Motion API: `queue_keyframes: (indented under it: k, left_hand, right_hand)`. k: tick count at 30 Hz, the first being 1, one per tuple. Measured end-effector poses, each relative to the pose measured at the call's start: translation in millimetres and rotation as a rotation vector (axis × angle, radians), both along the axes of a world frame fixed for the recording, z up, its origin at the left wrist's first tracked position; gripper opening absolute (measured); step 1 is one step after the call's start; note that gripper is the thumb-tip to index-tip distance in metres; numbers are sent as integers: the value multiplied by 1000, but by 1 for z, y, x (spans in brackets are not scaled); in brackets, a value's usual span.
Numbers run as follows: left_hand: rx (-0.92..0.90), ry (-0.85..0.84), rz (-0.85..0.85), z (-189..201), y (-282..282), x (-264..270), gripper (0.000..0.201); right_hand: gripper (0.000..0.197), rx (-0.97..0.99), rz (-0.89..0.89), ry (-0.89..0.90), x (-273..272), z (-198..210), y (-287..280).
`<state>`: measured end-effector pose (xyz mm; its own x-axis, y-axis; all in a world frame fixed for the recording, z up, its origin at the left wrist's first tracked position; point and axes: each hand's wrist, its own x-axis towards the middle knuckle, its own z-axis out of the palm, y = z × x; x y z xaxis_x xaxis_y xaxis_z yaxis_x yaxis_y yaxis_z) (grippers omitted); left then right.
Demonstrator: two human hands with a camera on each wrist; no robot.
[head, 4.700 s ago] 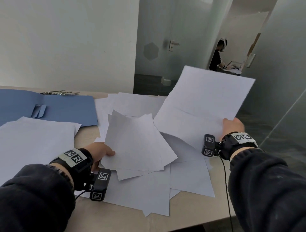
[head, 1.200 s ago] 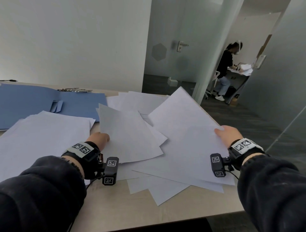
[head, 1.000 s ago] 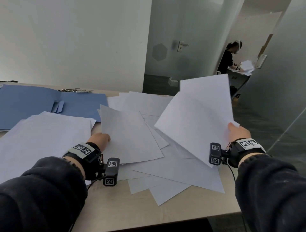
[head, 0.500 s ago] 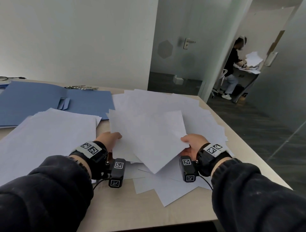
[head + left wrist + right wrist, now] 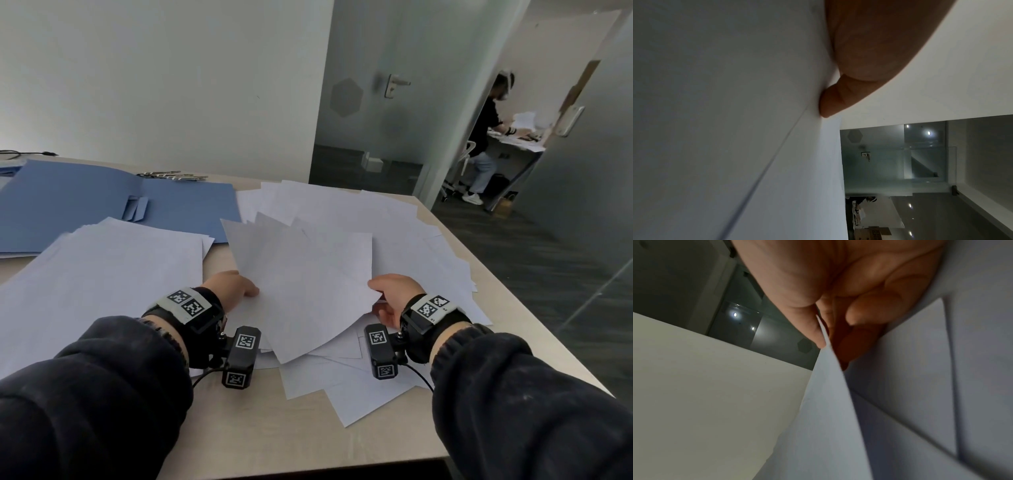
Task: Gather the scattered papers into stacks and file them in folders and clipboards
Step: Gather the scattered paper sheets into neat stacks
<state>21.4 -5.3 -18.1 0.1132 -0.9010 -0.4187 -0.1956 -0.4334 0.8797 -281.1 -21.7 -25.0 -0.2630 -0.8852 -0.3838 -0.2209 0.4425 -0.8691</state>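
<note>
Both hands grasp a loose fan of white paper sheets (image 5: 301,284) by its opposite edges, left hand (image 5: 228,287) and right hand (image 5: 394,291) each pinching it just above scattered white papers (image 5: 404,236) on the pale wooden desk (image 5: 260,425), open blue folder (image 5: 102,202) beyond the left hand
</note>
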Motion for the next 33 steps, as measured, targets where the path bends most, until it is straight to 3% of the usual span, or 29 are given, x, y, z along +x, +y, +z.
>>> queue_keyframes:
  k: [3, 5, 8, 11, 18, 25, 31, 33]
  left_hand:
    - [24, 49, -2, 2, 4, -1, 11]
    - [26, 40, 0, 2, 4, -1, 21]
    - [36, -23, 14, -1, -2, 0, 33]
    - [77, -46, 11, 0, -1, -1, 33]
    - [59, 125, -28, 1, 5, -3, 20]
    - [-1, 140, -19, -1, 4, -3, 16]
    - [-104, 89, -28, -1, 7, -3, 33]
    - [-176, 120, -34, 4, 10, -3, 33]
  right_hand:
    - [14, -36, 20, 30, -8, -1, -3]
    - [15, -89, 3, 79, -14, 2, -6]
    - [21, -153, 30, 285, -31, 8, -11]
    - [20, -94, 126, 399, -39, 11, -8]
    - [12, -56, 304, 216, -4, -2, 4]
    - [38, -90, 341, 376, 5, 6, 11]
    - [16, -119, 493, 535, 5, 10, 19]
    - [32, -168, 420, 504, 4, 11, 17]
